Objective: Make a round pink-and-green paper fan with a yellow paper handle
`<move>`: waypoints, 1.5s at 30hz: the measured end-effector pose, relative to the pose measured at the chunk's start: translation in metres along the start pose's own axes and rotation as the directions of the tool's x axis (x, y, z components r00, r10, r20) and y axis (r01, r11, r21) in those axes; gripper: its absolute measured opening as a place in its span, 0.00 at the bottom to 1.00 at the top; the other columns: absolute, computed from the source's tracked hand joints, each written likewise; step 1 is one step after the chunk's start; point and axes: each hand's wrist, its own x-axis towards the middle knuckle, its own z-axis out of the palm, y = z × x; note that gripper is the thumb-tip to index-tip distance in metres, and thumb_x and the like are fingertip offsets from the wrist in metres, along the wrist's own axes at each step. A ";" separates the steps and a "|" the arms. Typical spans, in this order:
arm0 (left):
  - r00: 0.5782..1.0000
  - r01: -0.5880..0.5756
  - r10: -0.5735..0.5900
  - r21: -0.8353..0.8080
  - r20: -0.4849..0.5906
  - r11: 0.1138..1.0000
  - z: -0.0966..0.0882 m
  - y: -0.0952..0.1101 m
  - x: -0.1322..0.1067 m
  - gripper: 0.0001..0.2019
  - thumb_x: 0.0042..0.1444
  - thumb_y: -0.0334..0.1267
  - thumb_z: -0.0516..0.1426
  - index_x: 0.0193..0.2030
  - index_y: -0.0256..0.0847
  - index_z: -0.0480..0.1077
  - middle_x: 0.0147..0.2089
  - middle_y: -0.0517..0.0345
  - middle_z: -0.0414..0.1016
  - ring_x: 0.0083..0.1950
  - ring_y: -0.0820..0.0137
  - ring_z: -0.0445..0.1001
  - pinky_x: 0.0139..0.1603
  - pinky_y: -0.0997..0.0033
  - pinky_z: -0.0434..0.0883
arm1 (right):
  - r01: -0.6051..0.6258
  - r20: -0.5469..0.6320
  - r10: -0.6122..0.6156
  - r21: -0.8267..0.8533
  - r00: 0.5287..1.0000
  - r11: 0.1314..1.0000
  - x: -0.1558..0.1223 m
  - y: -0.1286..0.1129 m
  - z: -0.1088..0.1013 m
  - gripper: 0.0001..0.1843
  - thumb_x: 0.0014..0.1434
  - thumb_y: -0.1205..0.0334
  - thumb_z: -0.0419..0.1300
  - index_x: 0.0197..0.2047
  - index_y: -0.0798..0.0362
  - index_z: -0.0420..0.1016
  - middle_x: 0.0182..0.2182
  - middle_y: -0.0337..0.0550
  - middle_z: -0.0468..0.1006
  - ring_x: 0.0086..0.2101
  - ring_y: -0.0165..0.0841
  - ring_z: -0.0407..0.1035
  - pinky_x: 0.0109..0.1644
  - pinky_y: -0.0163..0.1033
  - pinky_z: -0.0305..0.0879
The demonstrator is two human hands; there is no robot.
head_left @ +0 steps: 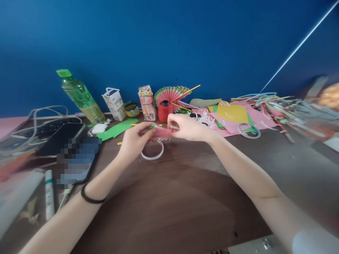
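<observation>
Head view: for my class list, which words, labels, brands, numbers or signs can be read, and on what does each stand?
No text can be read.
Green bottle: label too blurred.
White carton: print too small.
Marker: lettering too blurred.
Phone: screen pixelated.

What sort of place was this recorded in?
Probably a desk used for paper crafts; whether at home or elsewhere, I cannot tell. A pleated fan, a red spool and a yellow sheet on pink paper suggest it.
</observation>
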 end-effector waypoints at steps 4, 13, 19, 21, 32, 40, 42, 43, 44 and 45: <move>0.999 0.028 -0.029 -0.041 -0.020 0.999 0.000 0.001 0.002 0.11 0.48 0.40 0.60 0.38 0.38 0.73 0.34 0.56 0.79 0.30 0.66 0.78 0.28 0.72 0.74 | -0.022 -0.036 0.026 0.123 0.999 0.992 -0.001 -0.001 -0.008 0.05 0.51 0.64 0.56 0.34 0.53 0.66 0.29 0.37 0.71 0.29 0.28 0.63 0.34 0.36 0.56; 0.991 0.086 -0.065 -0.182 0.117 0.979 0.003 -0.003 0.000 0.14 0.47 0.42 0.62 0.40 0.38 0.72 0.39 0.53 0.79 0.40 0.63 0.78 0.40 0.65 0.77 | 0.108 0.053 -0.152 0.480 0.987 0.870 -0.001 -0.002 -0.012 0.16 0.54 0.70 0.54 0.47 0.55 0.70 0.34 0.40 0.76 0.34 0.29 0.69 0.38 0.36 0.64; 0.986 0.081 -0.034 -0.285 0.164 0.955 0.008 0.003 -0.005 0.16 0.46 0.39 0.63 0.42 0.38 0.68 0.39 0.53 0.79 0.39 0.64 0.79 0.44 0.62 0.76 | 0.111 0.016 -0.141 0.533 0.990 0.839 -0.004 -0.012 -0.005 0.13 0.52 0.71 0.57 0.42 0.54 0.63 0.29 0.36 0.75 0.30 0.27 0.68 0.35 0.35 0.63; 0.989 0.066 -0.020 -0.308 0.150 0.949 0.010 0.005 -0.006 0.15 0.46 0.38 0.63 0.40 0.38 0.66 0.37 0.55 0.79 0.38 0.66 0.79 0.42 0.63 0.77 | 0.102 0.005 -0.123 0.524 0.992 0.845 -0.005 -0.014 -0.004 0.12 0.52 0.71 0.57 0.40 0.53 0.62 0.29 0.36 0.75 0.30 0.27 0.68 0.36 0.35 0.63; 0.989 -0.029 0.066 -0.261 0.131 0.965 0.014 0.012 -0.013 0.09 0.49 0.37 0.61 0.35 0.39 0.66 0.35 0.57 0.78 0.38 0.68 0.78 0.43 0.66 0.76 | 0.114 -0.040 -0.110 0.538 0.993 0.835 -0.006 -0.020 -0.004 0.11 0.51 0.71 0.57 0.38 0.53 0.60 0.29 0.36 0.73 0.31 0.27 0.69 0.38 0.37 0.64; 0.989 -0.078 0.109 -0.265 0.103 0.961 0.015 0.014 -0.015 0.08 0.51 0.37 0.61 0.36 0.39 0.66 0.37 0.56 0.78 0.41 0.67 0.78 0.45 0.66 0.76 | 0.122 -0.075 -0.097 0.539 0.992 0.833 -0.007 -0.024 -0.004 0.11 0.51 0.72 0.57 0.36 0.53 0.59 0.28 0.36 0.72 0.30 0.27 0.69 0.36 0.36 0.64; 0.989 -0.081 0.111 -0.262 0.100 0.962 0.015 0.014 -0.015 0.08 0.51 0.36 0.61 0.36 0.39 0.66 0.37 0.56 0.78 0.41 0.67 0.78 0.46 0.66 0.76 | 0.120 -0.072 -0.097 0.540 0.993 0.833 -0.007 -0.024 -0.004 0.11 0.51 0.71 0.57 0.36 0.53 0.59 0.28 0.35 0.72 0.30 0.27 0.68 0.36 0.36 0.64; 0.989 -0.084 0.113 -0.263 0.096 0.961 0.015 0.014 -0.015 0.08 0.51 0.36 0.60 0.36 0.39 0.66 0.37 0.56 0.78 0.41 0.68 0.78 0.46 0.66 0.76 | 0.123 -0.074 -0.099 0.538 0.992 0.834 -0.007 -0.024 -0.004 0.11 0.51 0.71 0.57 0.36 0.53 0.59 0.28 0.35 0.71 0.30 0.27 0.68 0.35 0.35 0.64; 0.989 -0.087 0.116 -0.265 0.094 0.960 0.015 0.014 -0.015 0.08 0.51 0.36 0.60 0.36 0.40 0.66 0.37 0.56 0.78 0.41 0.68 0.78 0.46 0.66 0.76 | 0.128 -0.077 -0.103 0.533 0.992 0.836 -0.007 -0.024 -0.004 0.11 0.51 0.71 0.57 0.36 0.53 0.59 0.27 0.35 0.71 0.29 0.27 0.68 0.35 0.35 0.64; 0.989 -0.091 0.119 -0.266 0.091 0.960 0.016 0.014 -0.015 0.08 0.51 0.35 0.60 0.36 0.40 0.65 0.37 0.57 0.78 0.40 0.68 0.78 0.46 0.66 0.76 | 0.132 -0.081 -0.106 0.526 0.991 0.840 -0.007 -0.025 -0.003 0.10 0.51 0.71 0.57 0.36 0.53 0.59 0.27 0.35 0.71 0.29 0.27 0.67 0.35 0.35 0.63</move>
